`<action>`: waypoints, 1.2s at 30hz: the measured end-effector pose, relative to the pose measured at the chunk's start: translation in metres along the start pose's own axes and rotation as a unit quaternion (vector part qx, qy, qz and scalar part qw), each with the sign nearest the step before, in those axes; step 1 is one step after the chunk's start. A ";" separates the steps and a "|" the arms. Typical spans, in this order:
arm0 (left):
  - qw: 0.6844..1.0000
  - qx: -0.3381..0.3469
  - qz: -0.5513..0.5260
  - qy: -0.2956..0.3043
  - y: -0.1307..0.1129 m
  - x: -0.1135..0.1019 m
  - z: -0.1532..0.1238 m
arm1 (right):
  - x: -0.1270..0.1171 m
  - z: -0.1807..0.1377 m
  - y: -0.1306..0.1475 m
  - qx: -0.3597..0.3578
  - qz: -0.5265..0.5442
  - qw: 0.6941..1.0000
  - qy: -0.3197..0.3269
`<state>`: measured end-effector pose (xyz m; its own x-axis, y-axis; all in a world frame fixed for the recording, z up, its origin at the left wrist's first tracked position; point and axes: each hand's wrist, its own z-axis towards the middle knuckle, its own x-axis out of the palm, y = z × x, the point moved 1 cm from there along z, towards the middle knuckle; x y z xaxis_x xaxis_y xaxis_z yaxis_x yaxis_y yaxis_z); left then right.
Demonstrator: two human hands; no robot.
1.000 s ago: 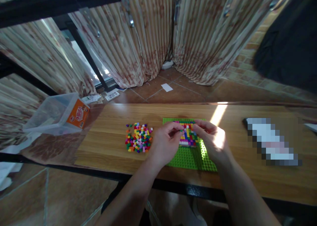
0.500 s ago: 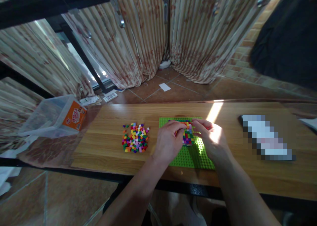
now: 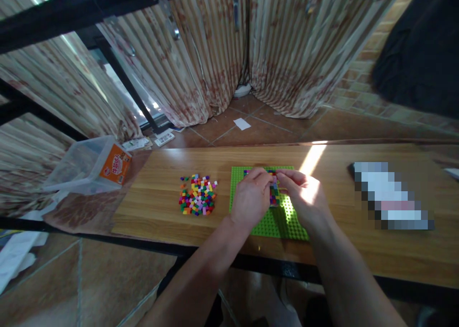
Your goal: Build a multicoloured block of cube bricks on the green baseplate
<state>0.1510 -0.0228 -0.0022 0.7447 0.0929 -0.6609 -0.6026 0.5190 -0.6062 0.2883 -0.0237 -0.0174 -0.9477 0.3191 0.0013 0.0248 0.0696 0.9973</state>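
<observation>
A green studded baseplate (image 3: 278,224) lies on the wooden table (image 3: 161,174). A patch of small multicoloured bricks (image 3: 274,195) is built on its far half, mostly hidden by my hands. My left hand (image 3: 251,198) rests over that patch with fingers curled, fingertips pressed at its top edge. My right hand (image 3: 303,198) comes in from the right, thumb and fingers pinched at the same spot; what they pinch is too small to make out. A loose heap of coloured bricks (image 3: 198,195) lies left of the baseplate.
A clear plastic tub with an orange label (image 3: 91,167) sits at the table's left end. A blurred-out flat object (image 3: 390,195) lies on the right. Curtains and a black metal frame stand behind, with tiled floor beyond.
My left hand has slid further over the built bricks, covering more of them. Both hands' fingertips have moved toward the patch's far edge. The view has shifted slightly.
</observation>
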 end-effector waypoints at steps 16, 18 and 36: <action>0.999 -0.028 0.019 -0.011 -0.004 -0.001 -0.002 | 0.006 0.002 -0.004 -0.024 -0.067 0.997 -0.019; 0.999 -0.030 0.017 -0.010 -0.004 0.000 -0.003 | 0.007 0.002 -0.005 -0.032 -0.102 0.994 -0.031; 0.999 -0.038 -0.016 0.004 -0.008 0.000 -0.007 | 0.012 -0.004 0.005 -0.007 -0.156 0.987 -0.031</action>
<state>0.1538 -0.0330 -0.0004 0.7622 0.0699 -0.6435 -0.5985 0.4549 -0.6595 0.2759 -0.0235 -0.0120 -0.8869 0.3420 -0.3107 -0.2706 0.1606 0.9492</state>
